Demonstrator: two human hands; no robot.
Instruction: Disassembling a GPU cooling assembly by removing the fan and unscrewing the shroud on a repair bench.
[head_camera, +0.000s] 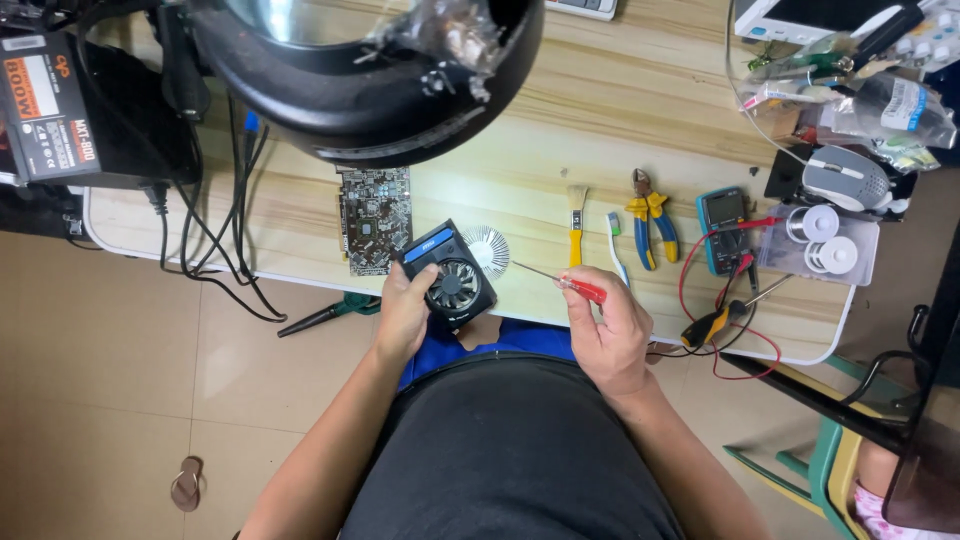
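Left hand fingers clamped on black fan shroud, right hand fingers clamped on red-handled screwdriver, circuit board just left on desk

The left hand holds a fan shroud at the near edge of the counter; the right hand holds a screwdriver whose tip points toward the shroud. Just behind the shroud lies a round heatsink, and left of that a circuit board. Behind the right hand lie a brush and a toothbrush side by side. Farther right come pliers, then a multimeter, then a box of solder spools. Cables hang over the counter edge left of the left hand.
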